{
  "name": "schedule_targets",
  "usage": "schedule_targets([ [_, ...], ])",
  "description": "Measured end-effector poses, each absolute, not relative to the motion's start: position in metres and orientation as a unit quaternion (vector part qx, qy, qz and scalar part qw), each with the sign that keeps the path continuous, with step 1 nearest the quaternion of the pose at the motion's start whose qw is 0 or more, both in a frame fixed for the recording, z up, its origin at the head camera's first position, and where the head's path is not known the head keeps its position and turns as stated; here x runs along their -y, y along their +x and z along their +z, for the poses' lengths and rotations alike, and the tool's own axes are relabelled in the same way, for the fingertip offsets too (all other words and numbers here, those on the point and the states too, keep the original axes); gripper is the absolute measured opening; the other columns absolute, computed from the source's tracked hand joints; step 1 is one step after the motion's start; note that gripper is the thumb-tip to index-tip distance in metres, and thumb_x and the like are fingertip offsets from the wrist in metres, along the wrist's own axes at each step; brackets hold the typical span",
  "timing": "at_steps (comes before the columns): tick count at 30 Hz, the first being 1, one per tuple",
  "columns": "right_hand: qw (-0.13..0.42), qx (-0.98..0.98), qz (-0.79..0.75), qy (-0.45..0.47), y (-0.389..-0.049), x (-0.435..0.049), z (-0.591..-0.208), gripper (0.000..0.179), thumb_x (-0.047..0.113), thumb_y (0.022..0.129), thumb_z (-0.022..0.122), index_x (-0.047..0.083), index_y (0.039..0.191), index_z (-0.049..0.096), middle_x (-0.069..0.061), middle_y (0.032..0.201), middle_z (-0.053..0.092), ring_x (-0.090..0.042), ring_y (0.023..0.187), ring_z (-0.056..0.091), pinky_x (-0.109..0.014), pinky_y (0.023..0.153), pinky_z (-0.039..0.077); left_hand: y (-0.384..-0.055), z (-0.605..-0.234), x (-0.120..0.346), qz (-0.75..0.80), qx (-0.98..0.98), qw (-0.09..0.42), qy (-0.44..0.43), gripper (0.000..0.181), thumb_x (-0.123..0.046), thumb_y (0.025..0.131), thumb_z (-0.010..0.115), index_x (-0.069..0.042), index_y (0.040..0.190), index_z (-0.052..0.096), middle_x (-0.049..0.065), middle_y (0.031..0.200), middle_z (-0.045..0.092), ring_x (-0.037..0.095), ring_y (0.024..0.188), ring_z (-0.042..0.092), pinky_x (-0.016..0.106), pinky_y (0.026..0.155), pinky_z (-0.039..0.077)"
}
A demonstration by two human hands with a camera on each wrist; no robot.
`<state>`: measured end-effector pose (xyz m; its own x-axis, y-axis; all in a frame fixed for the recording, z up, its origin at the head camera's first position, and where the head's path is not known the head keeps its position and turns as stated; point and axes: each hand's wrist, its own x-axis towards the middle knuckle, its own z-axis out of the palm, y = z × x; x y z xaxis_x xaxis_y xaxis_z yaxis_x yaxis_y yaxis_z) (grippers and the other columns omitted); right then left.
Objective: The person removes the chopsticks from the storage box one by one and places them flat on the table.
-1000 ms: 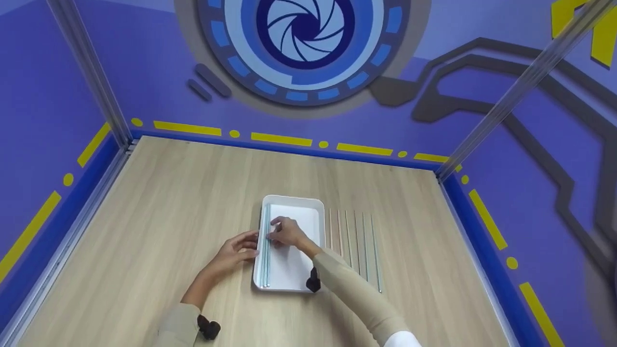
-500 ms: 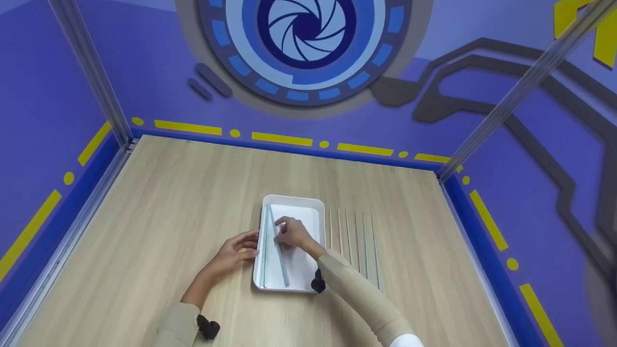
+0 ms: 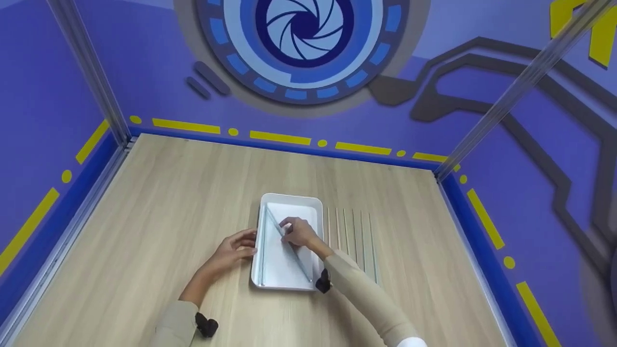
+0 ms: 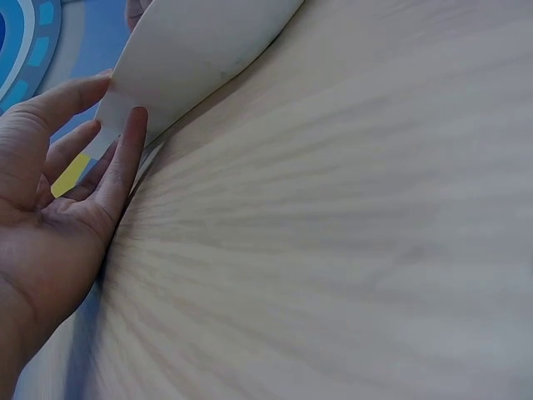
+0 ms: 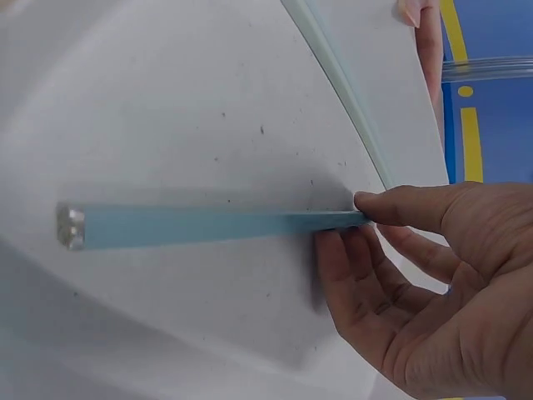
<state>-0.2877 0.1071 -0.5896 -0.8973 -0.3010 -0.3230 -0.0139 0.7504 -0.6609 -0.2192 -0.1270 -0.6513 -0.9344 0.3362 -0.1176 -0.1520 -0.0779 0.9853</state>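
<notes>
A white rectangular tray (image 3: 293, 198) rests on the wooden table. My right hand (image 3: 300, 233) pinches a slim light-blue stick (image 5: 208, 228) between thumb and fingers, over the tray floor. The stick lies slantwise, its far end near the tray's upper left corner and its silvery near end toward the lower right. Along the left wall inside the tray lies another pale blue-green stick (image 5: 340, 82); whether it is one or more I cannot tell. My left hand (image 4: 62, 204) touches the tray's outer left side with loosely extended fingertips.
Right of the tray, several thin sticks (image 3: 363, 231) of different colours lie side by side on the table (image 3: 193, 183), partly hidden by the right sleeve (image 3: 359, 291). Blue-purple printed panels (image 3: 159, 86) and metal posts (image 3: 89, 67) enclose the table.
The right hand has moved rightward with the light-blue stick. Its near end has swung from the tray's left wall toward the lower right corner. The left hand keeps its place at the tray.
</notes>
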Motion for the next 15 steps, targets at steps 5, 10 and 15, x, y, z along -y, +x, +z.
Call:
schedule_targets([
  [5,0.225,-0.895,-0.378,-0.079,-0.288,-0.116,-0.585,0.041,0.004,0.09,0.075,0.009,0.13,0.066,-0.01,0.092,0.07,-0.025,0.07,0.074,-0.035,0.059,0.063,-0.219,-0.652,0.128,0.73,-0.658,0.167,0.073,0.069,-0.01,0.095,0.072,-0.001,0.154,0.04,0.028,0.144,0.049,0.027,0.123,0.055,0.025,0.094,0.057],
  [10,0.22,-0.876,-0.419,-0.091,-0.29,-0.128,-0.579,0.045,0.003,0.092,0.073,0.006,0.135,0.064,-0.014,0.09,0.07,-0.027,0.071,0.075,-0.038,0.057,0.063,-0.22,-0.651,0.128,0.735,-0.653,0.169,0.075,0.068,-0.01,0.094,0.072,-0.001,0.154,0.041,0.027,0.144,0.049,0.024,0.121,0.056,0.028,0.092,0.058],
  [15,0.207,-0.861,-0.455,-0.094,-0.292,-0.139,-0.577,0.047,0.001,0.091,0.074,-0.001,0.136,0.061,-0.012,0.086,0.069,-0.03,0.074,0.076,-0.038,0.057,0.063,-0.22,-0.651,0.128,0.732,-0.656,0.17,0.072,0.068,-0.011,0.094,0.072,-0.001,0.154,0.041,0.027,0.144,0.049,0.024,0.122,0.056,0.028,0.094,0.058],
])
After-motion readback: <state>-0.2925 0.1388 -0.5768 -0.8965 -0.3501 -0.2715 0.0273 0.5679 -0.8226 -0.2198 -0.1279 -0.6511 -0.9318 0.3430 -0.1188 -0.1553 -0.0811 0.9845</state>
